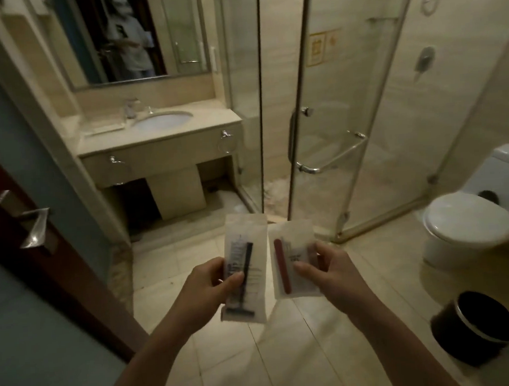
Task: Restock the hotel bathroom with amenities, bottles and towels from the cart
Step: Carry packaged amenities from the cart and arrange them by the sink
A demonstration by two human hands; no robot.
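Closest to the camera, both bare forearms reach forward over the tiled floor (199, 362). The left hand (207, 289) pinches a translucent razor packet (246, 271) between thumb and fingers, clamped on its left edge — a black razor shows through, head at the bottom. The right hand (328, 270) grips a second translucent packet (294, 264) the same way, thumb across its front; a red stick, probably a nail file, lies inside along its left side. The two packets are held upright side by side, edges nearly touching.

To the right, low on the floor, stands a black waste bin (473, 328), and just beyond it a white toilet (472, 222) with the lid down. On the left, a dark wooden door (24, 239) with a metal handle stands open.

Farther in, a glass shower enclosure (333, 127) fills the middle and right. At the far left wall sits the vanity counter (159, 136) with an oval sink (164, 120) and a faucet behind it, and above it a mirror (134, 35) reflecting a person in a light shirt.
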